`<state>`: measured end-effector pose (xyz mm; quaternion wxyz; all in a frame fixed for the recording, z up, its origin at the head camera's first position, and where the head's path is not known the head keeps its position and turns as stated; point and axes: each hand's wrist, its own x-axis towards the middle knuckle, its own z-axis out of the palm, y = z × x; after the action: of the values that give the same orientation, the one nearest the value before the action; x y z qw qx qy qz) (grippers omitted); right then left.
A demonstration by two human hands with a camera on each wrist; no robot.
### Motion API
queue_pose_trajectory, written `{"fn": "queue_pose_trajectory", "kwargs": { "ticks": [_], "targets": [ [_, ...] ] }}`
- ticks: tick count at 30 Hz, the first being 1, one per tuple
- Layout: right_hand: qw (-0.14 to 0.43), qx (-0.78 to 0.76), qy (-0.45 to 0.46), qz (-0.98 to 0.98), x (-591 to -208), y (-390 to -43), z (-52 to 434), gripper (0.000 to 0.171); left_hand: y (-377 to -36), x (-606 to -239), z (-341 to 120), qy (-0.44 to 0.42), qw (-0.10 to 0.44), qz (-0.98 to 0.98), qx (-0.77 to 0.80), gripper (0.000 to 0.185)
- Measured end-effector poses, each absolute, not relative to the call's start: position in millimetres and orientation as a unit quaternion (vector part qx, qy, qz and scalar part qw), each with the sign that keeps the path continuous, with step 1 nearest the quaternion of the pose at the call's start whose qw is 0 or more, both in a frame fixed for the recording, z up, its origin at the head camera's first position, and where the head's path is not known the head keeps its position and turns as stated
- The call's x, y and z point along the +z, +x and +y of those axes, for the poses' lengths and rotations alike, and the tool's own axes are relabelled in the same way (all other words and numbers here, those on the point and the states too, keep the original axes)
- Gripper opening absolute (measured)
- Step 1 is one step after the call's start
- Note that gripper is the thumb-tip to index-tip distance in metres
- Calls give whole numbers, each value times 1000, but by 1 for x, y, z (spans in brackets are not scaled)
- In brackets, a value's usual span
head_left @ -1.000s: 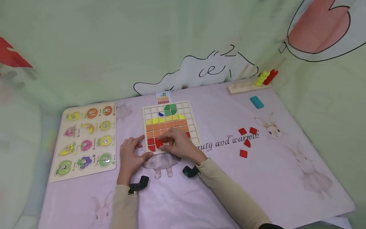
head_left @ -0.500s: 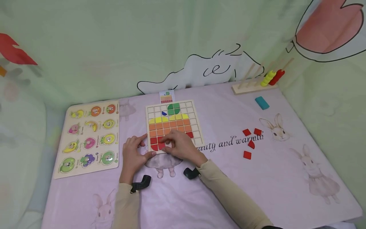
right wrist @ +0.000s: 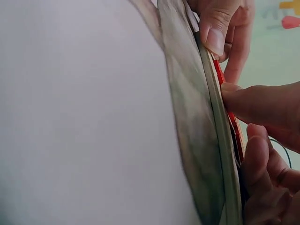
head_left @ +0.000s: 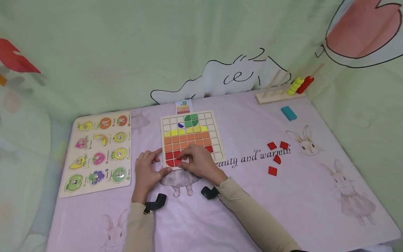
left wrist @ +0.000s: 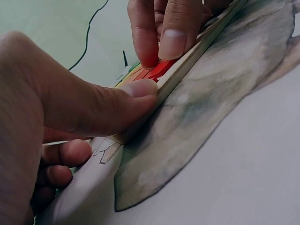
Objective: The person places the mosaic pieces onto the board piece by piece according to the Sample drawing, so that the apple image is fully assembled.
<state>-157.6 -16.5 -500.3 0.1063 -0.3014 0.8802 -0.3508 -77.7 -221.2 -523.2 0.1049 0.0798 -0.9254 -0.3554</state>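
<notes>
- Fruit peg puzzle board (head_left: 98, 154): lies flat at the left of the worktop (head_left: 315, 217), twelve fruit pieces seated in three columns.
- Small pattern card (head_left: 183, 106): at the far edge, against the green backdrop.
- Wooden peg stand (head_left: 278, 95): far right corner, upright rods; yellow rings (head_left: 297, 85) and red rings (head_left: 306, 84) stacked on two rods side by side.
- Teal block (head_left: 288, 113): just in front of the stand, apart from it.
- Worktop cover: pale lilac, printed with rabbits and the script "beauty and warmth" (head_left: 256, 156).
</notes>
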Motion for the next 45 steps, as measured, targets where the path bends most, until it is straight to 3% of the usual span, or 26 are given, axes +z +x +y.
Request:
{"fn": "queue_pose_trajectory", "kwargs": {
  "ticks": [6,11,18,23,30,36,45],
  "targets": [
    [73,-367,-315,872,-481,-162,-4,26,-79,-524,-221,84,106,-927,-350,72],
    [30,-395,-241,886,-456,-178,49,26,-77,-522,-221,95,100,-924,-357,75],
    [100,-241,-24,965,-447,-194,184,51,-74,-520,-219,92,90,-925,-358,73],
    [127,-193,70,970,-458,-199,231,57,-73,-519,-220,88,94,-928,-350,73],
    [142,-205,55,967,-467,-203,232,39,-74,-523,-219,79,106,-925,-355,74],
    [139,-267,18,953,-470,-207,218,34,-73,-524,-221,78,109,-924,-359,75],
    [86,-379,-100,916,-479,-212,161,14,-74,-522,-220,79,116,-921,-363,74]
  ]
}}
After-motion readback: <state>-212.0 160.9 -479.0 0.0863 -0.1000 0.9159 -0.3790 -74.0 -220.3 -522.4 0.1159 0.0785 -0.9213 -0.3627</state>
